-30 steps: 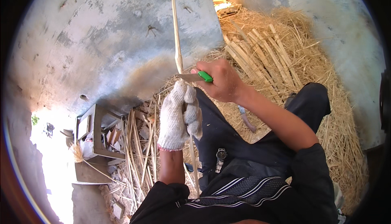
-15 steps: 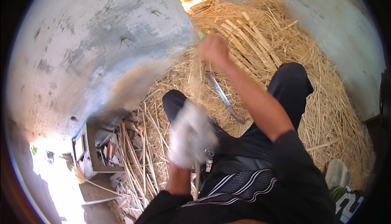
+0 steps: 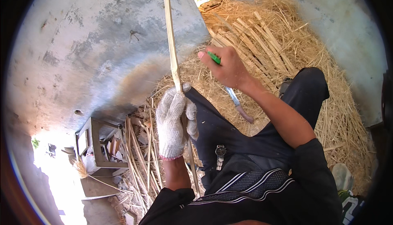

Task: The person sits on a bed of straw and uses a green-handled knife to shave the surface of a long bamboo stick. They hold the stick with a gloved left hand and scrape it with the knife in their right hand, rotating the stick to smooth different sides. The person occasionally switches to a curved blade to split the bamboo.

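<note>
My left hand (image 3: 174, 116), in a white knitted work glove, is closed around a long, pale bamboo strip (image 3: 170, 37). The strip stands nearly upright, its upper end in front of the wall and its lower end running down beside my forearm. To the right of the strip, my bare right hand (image 3: 227, 66) is closed on a small green-handled tool (image 3: 213, 58). Only part of the green handle shows; any blade is hidden. The tool is apart from the strip. Below my right hand, a large knife (image 3: 239, 104) with a brown handle lies on the straw between my knees.
Several split bamboo strips (image 3: 262, 41) lie on the shavings (image 3: 344, 122) ahead. At left, more thin strips (image 3: 139, 155) lie beside a frame-like box (image 3: 96, 143) holding scraps. Worn walls (image 3: 102, 41) curve around me. A wristwatch (image 3: 220, 151) rests at my waist.
The gloved left hand, blurred before, has risen and the strip now shows clearly above it. My right hand has drawn back toward me and slightly right, still holding the green-handled tool.
</note>
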Demonstrator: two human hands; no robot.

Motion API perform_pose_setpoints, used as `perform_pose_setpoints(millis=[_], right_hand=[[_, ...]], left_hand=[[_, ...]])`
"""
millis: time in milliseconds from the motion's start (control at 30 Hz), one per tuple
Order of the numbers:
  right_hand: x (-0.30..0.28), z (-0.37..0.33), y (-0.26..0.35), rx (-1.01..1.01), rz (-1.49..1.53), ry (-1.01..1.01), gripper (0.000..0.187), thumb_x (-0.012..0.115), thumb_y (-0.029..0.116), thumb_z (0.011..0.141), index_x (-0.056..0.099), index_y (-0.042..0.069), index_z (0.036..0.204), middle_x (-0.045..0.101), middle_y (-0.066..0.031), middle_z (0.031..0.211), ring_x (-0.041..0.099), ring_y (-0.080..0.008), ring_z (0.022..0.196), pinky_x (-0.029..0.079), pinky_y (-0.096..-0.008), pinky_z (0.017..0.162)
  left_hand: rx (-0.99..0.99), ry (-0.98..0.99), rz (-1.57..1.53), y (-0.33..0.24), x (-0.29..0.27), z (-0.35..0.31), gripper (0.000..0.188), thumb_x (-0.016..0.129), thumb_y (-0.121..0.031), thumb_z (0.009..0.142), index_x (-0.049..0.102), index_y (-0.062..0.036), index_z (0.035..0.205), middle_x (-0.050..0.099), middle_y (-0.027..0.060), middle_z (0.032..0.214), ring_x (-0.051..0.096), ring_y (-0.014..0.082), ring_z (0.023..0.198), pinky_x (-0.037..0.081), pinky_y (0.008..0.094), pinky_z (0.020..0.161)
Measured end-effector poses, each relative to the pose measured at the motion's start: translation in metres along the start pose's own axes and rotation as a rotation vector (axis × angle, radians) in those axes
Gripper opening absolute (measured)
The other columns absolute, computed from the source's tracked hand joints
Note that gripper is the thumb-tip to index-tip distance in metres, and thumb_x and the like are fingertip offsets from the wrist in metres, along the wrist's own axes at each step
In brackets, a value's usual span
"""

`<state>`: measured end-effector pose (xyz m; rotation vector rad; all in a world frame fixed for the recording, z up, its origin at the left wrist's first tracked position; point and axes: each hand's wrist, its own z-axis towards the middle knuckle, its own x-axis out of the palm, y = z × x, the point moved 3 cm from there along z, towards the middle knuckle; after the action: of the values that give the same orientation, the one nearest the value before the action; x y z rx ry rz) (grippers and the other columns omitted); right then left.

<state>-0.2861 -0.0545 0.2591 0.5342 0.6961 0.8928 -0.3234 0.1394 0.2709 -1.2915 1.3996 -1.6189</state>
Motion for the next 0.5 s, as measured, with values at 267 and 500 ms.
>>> perform_pose_setpoints(millis=[267,500], right_hand=[[0.016,-0.017,0.032,-0.254,-0.064,-0.097,0.028,0.063,0.012,0.088,0.05,0.002,0.065,0.048,-0.0151,0.051,0.052,-0.0287,0.042,0.037,-0.0395,0.043],[0.017,-0.021,0.028,-0.202,-0.249,-0.134,0.027,0.056,0.023,0.088,0.056,0.005,0.067,0.055,-0.0149,0.051,0.06,-0.0321,0.047,0.047,-0.0412,0.045]], left_hand=[[-0.11,0.111,-0.09,-0.01,0.017,-0.018,0.028,0.048,-0.031,0.102,0.057,-0.0054,0.107,0.036,-0.0037,0.052,0.029,0.007,0.031,0.024,0.0244,0.028],[-0.328,0.251,-0.315,-0.003,0.021,-0.016,0.035,0.048,-0.044,0.1,0.05,-0.0121,0.086,0.033,-0.0051,0.049,0.025,0.0073,0.029,0.021,0.0244,0.026]])
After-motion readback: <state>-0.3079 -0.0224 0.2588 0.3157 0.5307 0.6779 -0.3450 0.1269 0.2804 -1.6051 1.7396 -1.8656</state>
